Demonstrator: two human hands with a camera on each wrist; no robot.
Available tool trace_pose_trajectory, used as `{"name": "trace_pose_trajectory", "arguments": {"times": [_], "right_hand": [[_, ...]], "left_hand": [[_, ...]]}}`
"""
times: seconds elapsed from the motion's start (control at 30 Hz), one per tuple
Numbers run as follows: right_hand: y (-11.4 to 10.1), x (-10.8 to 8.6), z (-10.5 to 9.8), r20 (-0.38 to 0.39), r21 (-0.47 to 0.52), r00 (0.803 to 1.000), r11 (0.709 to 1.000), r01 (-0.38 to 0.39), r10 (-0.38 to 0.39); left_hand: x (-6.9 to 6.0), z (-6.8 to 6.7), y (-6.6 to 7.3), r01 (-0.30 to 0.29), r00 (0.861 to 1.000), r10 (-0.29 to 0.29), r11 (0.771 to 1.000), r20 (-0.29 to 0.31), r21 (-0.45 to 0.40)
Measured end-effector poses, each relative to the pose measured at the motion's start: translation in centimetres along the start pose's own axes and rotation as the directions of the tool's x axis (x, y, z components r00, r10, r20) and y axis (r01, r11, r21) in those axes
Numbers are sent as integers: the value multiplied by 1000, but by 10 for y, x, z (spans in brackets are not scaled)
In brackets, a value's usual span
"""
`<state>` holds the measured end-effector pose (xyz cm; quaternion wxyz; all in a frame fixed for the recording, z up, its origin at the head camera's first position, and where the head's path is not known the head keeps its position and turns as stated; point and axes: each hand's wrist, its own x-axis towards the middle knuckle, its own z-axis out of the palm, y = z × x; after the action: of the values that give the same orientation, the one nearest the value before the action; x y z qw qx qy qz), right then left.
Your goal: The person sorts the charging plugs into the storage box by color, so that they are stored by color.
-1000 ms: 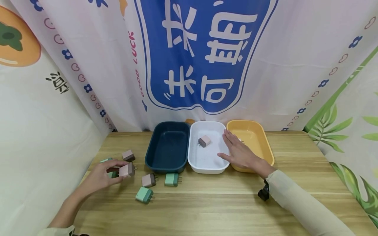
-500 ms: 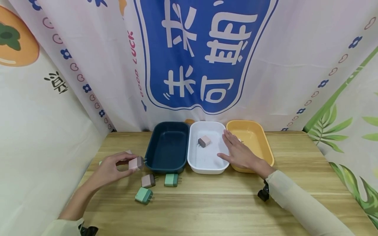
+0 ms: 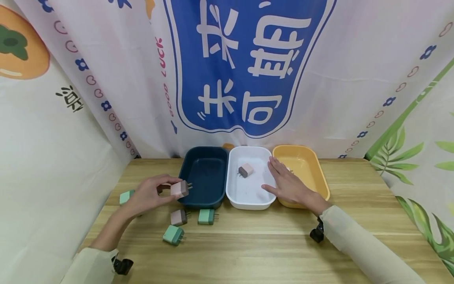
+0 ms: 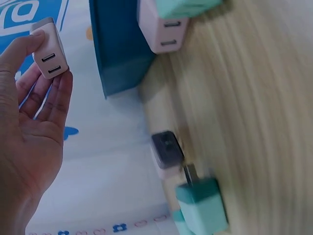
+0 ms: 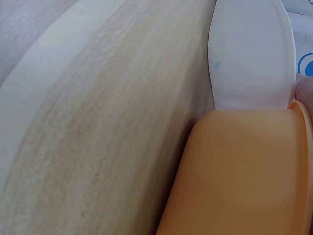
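Note:
My left hand (image 3: pixel 150 194) pinches a pink charger plug (image 3: pixel 179 189) between thumb and fingers, at the left rim of the dark blue tray (image 3: pixel 180 202). Its two metal prongs point right, over the tray. Seen from the left wrist, the held charger plug (image 4: pixel 49 56) shows two USB slots. My right hand (image 3: pixel 289 184) lies with straight fingers across the meeting rims of the white tray (image 3: pixel 250 206) and the yellow tray (image 3: pixel 320 177). Another pink charger plug (image 3: pixel 246 170) lies in the white tray. A small pronged thing in the yellow tray is mostly hidden by my right hand.
In front of the dark blue tray lie a pink charger plug (image 3: pixel 178 217) and two green ones, a nearer plug (image 3: pixel 173 235) and a plug by the tray (image 3: pixel 206 216). Another green plug (image 3: pixel 126 196) sits far left. A printed curtain (image 3: pixel 337 98) hangs behind the trays.
My left hand has lifted the pink charger plug off to the right, from the loose plugs at the left to the dark blue tray's rim. My right hand has stayed put.

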<state>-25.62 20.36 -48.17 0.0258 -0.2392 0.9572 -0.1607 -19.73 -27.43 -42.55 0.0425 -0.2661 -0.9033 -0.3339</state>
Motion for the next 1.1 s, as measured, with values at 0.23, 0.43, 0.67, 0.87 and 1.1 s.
{"name": "trace_pose_trajectory", "arguments": {"times": [0.23, 0.43, 0.67, 0.87, 1.1], "right_hand": [[0, -1, 0, 3, -2, 1000, 1000, 4, -4], [0, -1, -1, 6, -8, 1000, 1000, -1, 1], [1, -1, 0, 0, -6, 1000, 1000, 2, -2], [0, 0, 0, 3, -4, 1000, 1000, -1, 1], [0, -1, 0, 4, 2, 1000, 1000, -3, 3]], "left_hand": [[20, 10, 8, -11, 1000, 11, 1000, 14, -16], [35, 18, 16, -14, 998, 16, 999, 59, -47], [50, 28, 22, -45, 997, 48, 998, 65, -46], [62, 38, 30, -32, 996, 37, 998, 87, -51], [75, 51, 34, -29, 995, 35, 997, 96, -73]]}}
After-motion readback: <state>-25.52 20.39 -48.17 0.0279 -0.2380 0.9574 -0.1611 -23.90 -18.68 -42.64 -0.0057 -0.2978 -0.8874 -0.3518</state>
